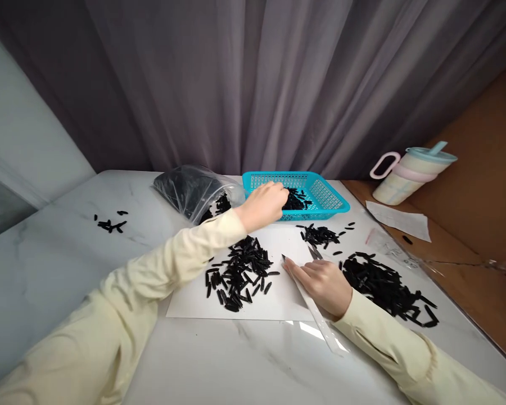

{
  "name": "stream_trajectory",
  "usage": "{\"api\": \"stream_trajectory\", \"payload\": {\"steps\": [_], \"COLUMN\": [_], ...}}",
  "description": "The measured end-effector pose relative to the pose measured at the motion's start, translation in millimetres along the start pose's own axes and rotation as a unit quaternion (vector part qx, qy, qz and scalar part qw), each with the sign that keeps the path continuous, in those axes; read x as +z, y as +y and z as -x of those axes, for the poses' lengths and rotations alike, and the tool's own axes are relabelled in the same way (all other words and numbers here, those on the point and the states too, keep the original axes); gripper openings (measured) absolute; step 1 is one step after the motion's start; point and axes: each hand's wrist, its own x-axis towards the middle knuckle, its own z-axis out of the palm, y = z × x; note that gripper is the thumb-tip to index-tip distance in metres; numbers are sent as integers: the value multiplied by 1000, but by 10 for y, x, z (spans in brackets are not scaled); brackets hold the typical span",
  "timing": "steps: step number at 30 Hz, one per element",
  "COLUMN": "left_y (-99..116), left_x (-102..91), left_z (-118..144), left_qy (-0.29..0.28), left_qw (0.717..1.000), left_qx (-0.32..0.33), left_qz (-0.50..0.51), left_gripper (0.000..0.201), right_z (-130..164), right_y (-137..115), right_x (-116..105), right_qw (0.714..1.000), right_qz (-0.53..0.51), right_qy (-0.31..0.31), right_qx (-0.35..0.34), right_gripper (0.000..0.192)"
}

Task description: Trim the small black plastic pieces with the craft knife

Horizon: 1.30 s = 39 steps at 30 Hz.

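My left hand (pixel 265 205) is over the near-left side of a blue plastic basket (pixel 331 199), its fingers closed; what they hold, if anything, is hidden. Small black elongated pieces (pixel 296 199) lie in the basket. My right hand (pixel 326 286) is closed around a long, thin white strip (pixel 322 326) that slants toward me. A dark tip shows at its fingertips. Just beyond the hand, a dark pointed metal tip (pixel 315 253) shows; its kind is unclear. Between my hands, a loose pile of black pieces (pixel 244 270) lies on a white sheet (pixel 185 301).
A clear bag of black pieces (pixel 189 191) lies left of the basket. Another black heap (pixel 382 284) is at right, a smaller one (pixel 320 235) before the basket, and a few pieces (pixel 112 226) far left. A tumbler (pixel 409 177) stands back right beside a paper (pixel 400 220).
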Motion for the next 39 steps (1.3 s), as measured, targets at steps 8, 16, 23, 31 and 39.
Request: {"api": "stream_trajectory", "payload": {"steps": [8, 16, 23, 31, 39], "left_y": [343, 268, 149, 145, 130], "left_x": [334, 430, 442, 354, 407], "left_z": [1048, 991, 1165, 1398, 1432], "left_qy": [-21, -96, 43, 54, 132], "left_qw": [987, 968, 960, 922, 890], "left_qx": [144, 25, 82, 3, 109], "left_qz": [64, 230, 265, 384, 423], "left_gripper": [16, 6, 7, 7, 11], "right_z": [-19, -61, -144, -278, -215], "right_y": [11, -23, -145, -494, -535], "right_x": [-3, -28, -188, -228, -206], "right_qw": [999, 995, 923, 856, 920], "right_qz": [-27, -66, -287, -468, -362], "right_qy": [-35, -58, -6, -70, 17], "right_qx": [26, 49, 256, 207, 149], "right_gripper": [28, 26, 26, 24, 27]}}
